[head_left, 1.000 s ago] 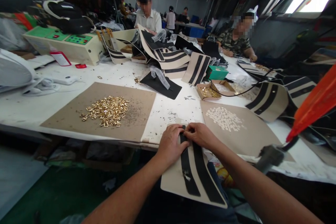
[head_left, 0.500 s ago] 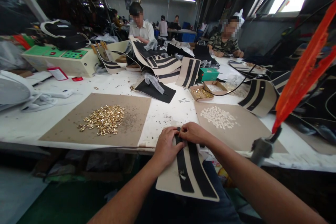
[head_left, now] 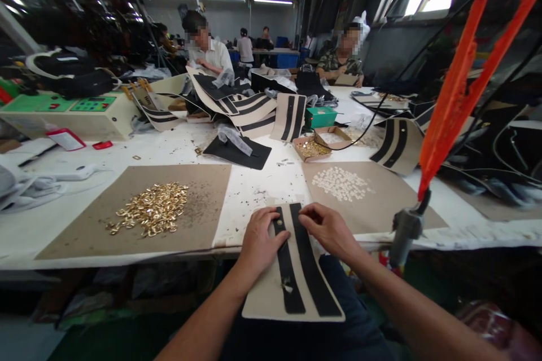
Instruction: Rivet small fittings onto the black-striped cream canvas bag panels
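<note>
A cream panel with two black stripes lies over the table's front edge and my lap. My left hand rests on its left side, fingers curled, thumb beside a small gold stud on the left stripe. My right hand presses the panel's upper right part, fingers bent, with nothing visible in them. A second gold fitting sits lower on the left stripe. A heap of gold metal pieces lies on brown card to the left. A patch of small white pieces lies on card to the right.
An orange strap hangs at the right with a grey tool at its end. Striped panels, small boxes of fittings, a green box and a cream control unit stand further back. Two people sit at the far side.
My hands have parted, baring the top of the left stripe and its gold stud. The view has swung, so the table's contents sit further left and lower.
</note>
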`<state>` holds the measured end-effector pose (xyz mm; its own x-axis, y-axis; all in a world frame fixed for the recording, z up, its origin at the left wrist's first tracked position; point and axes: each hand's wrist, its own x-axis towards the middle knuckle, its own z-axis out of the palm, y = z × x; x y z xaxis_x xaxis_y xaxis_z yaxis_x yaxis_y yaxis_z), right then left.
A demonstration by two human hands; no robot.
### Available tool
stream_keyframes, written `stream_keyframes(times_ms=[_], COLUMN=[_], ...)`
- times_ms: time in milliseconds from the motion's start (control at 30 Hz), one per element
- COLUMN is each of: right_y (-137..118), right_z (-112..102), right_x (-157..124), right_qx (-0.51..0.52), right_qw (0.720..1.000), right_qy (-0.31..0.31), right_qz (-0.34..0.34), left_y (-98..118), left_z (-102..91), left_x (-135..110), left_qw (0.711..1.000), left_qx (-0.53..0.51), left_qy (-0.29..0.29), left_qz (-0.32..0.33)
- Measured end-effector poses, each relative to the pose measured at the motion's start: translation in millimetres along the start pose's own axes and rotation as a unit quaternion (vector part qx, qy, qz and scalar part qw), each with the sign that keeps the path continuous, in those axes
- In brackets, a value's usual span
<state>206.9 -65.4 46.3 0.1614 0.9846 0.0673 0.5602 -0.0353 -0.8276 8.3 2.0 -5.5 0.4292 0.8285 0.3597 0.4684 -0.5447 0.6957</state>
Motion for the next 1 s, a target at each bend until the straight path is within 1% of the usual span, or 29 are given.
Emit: stream_keyframes(times_ms=[67,100,133,200,233,267,300,333,433,500,567,600,633,700,733,767,833,867,933,1000], right_y=[19.6,31.2,43.4,68.7,81.2,93.0,104.0,113.6,130.6,129.2,116.7,106.3,93.3,60.9,42.7,24.2,-10.1,-24.3,-44.0,-51.7], right_z=[-20.8,-32.4,-44.4,-67.7,-78.4,-87.7,-95.4,-101.3,-107.6,-105.1,-99.8,-96.1,-91.3,-76.9,-66.9,-55.3,-28.6,-14.8,11.3,32.5], right_x=[-38.5,-58.1,-76.5,-106.1,-116.0,-122.2,-124.9,-124.5,-111.8,-100.7,-90.4,-85.1,-79.2,-64.1,-54.4,-43.2,-17.7,-4.5,19.5,37.2], right_qx=[0.052,0.051,0.041,0.007,-0.011,-0.028,-0.046,-0.065,-0.137,-0.172,-0.149,-0.111,-0.057,0.101,0.195,0.287,0.407,0.439,0.466,0.459], right_qw=[0.992,0.981,0.966,0.925,0.904,0.889,0.882,0.886,0.91,0.91,0.912,0.919,0.929,0.946,0.943,0.931,0.9,0.886,0.872,0.876], right_qy=[0.116,0.181,0.247,0.365,0.408,0.435,0.441,0.425,0.328,0.292,0.286,0.283,0.28,0.262,0.242,0.213,0.155,0.146,0.142,0.138], right_qz=[0.022,0.04,0.061,0.105,0.125,0.142,0.157,0.171,0.212,0.237,0.255,0.252,0.234,0.163,0.116,0.072,0.011,-0.014,-0.044,-0.052], left_y=[-4.1,-6.7,-9.5,-14.7,-16.6,-17.8,-18.3,-18.2,-14.7,-11.5,-8.9,-7.9,-7.0,-5.4,-4.5,-3.6,-1.4,-0.3,1.3,1.8], left_z=[2.2,3.4,4.7,6.9,7.7,8.2,8.4,8.2,6.2,4.8,4.1,4.0,4.0,3.8,3.5,2.9,1.4,0.7,-0.1,0.3], left_x=[1.0,1.8,2.8,5.1,6.2,7.2,7.8,8.0,6.1,3.4,0.9,-0.1,-0.9,-1.9,-2.2,-2.4,-2.6,-2.7,-3.1,-3.8], left_qw=[1.0,1.0,1.0,0.999,0.999,0.999,0.999,0.999,0.999,0.999,1.0,1.0,1.0,1.0,1.0,1.0,1.0,1.0,1.0,0.999], left_qx=[0.005,0.009,0.014,0.023,0.026,0.028,0.029,0.029,0.028,0.024,0.019,0.017,0.015,0.013,0.012,0.01,0.002,-0.003,-0.014,-0.025], left_qy=[0.002,0.003,0.003,0.004,0.004,0.006,0.008,0.009,0.008,0.006,0.005,0.006,0.006,0.007,0.005,0.003,-0.001,-0.002,0.001,0.004], left_qz=[0.01,0.017,0.022,0.031,0.035,0.038,0.04,0.041,0.036,0.028,0.021,0.018,0.015,0.009,0.005,0.0,-0.008,-0.012,-0.021,-0.03])
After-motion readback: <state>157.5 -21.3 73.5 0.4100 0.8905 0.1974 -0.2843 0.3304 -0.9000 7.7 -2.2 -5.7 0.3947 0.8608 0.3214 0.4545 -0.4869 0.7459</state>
